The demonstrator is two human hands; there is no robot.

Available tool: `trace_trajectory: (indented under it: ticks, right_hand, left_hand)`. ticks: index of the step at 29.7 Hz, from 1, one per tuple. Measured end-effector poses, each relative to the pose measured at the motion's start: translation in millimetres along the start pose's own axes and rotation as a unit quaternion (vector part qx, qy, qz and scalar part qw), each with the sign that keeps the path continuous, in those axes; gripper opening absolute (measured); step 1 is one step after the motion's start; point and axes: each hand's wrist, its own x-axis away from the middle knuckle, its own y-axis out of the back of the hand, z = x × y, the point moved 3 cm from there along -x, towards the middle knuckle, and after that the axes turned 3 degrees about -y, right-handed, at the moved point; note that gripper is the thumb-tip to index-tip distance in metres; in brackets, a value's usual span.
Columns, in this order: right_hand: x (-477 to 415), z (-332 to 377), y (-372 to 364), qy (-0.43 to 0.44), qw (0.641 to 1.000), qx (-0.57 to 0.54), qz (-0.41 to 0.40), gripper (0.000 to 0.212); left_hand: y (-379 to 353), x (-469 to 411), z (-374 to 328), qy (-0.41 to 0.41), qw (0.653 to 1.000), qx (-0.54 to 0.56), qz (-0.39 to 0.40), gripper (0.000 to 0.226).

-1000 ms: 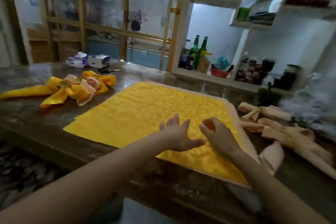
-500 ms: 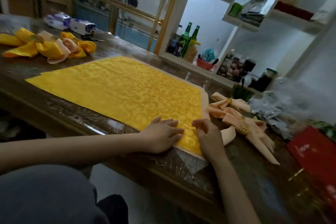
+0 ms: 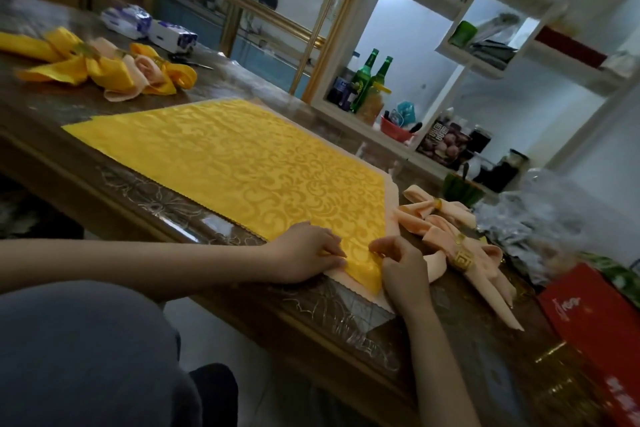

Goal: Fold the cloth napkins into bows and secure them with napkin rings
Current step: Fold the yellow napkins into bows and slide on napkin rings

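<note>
First fold starting, I'd say: left hand [image 3: 304, 255] and right hand [image 3: 403, 265] both pinch the 5 o'clock corner of the yellow napkin [image 3: 225, 166], flat on the table [image 3: 450, 340]; next move needs that corner carried toward 11 o'clock, edges aligned.

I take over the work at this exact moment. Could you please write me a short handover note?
Left grip and right grip both pinch the near corner of the yellow napkin, spread flat over a peach napkin on the table.
Done: yellow-and-peach bows lie at far left, peach bows with gold rings at right.
Left: fold this pair into a bow and ring it.
</note>
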Motion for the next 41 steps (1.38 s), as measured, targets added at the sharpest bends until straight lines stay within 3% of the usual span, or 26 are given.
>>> trace_trajectory:
  ticks: [9,12,14,17,23,28,31,33,34,36,38,39,41]
  right_hand:
    - [1,-2,0,-0.015,0.999,0.011,0.028,0.047]
    - [3,1,1,-0.025,0.999,-0.013,0.043,0.047]
    - [5,5,2,-0.031,0.997,-0.055,0.046,0.042]
    - [8,6,2,0.007,0.997,-0.061,0.042,0.017]
    - [10,12,-4,0.043,0.993,0.051,0.102,0.019]
    - [12,18,-12,0.051,0.986,-0.008,0.16,0.009]
    - [20,31,-15,0.018,0.971,-0.127,0.2,0.074]
    - [24,45,-16,0.056,0.972,-0.096,0.207,0.093]
    - [29,54,-20,0.099,0.973,-0.036,0.205,0.085]
    - [27,62,-22,0.199,0.958,0.078,0.189,0.039]
    - [23,65,-22,0.222,0.951,0.09,0.195,0.007]
    - [24,68,-21,0.221,0.947,0.078,0.221,0.005]
    - [32,85,-20,0.203,0.929,0.055,0.305,0.029]
  left_hand:
    - [0,2,8,0.018,0.996,0.081,-0.036,0.027]
    - [6,5,5,0.025,0.99,0.096,-0.102,0.031]
    - [13,9,4,0.038,0.979,0.104,-0.169,0.031]
    - [16,12,6,0.074,0.969,0.097,-0.214,0.03]
    - [36,25,9,0.066,0.982,0.077,-0.159,0.033]
    - [71,48,23,0.086,0.981,0.1,-0.14,0.041]
    - [93,65,31,0.104,0.977,0.116,-0.146,0.041]
    - [110,74,35,0.125,0.971,0.136,-0.15,0.035]
    - [119,79,38,0.145,0.966,0.152,-0.151,0.031]
    - [132,85,42,0.202,0.949,0.202,-0.132,0.024]
    - [143,93,46,0.256,0.939,0.22,-0.062,0.033]
    - [149,97,49,0.278,0.937,0.211,-0.014,0.032]
    - [161,106,50,0.311,0.924,0.199,0.098,0.026]
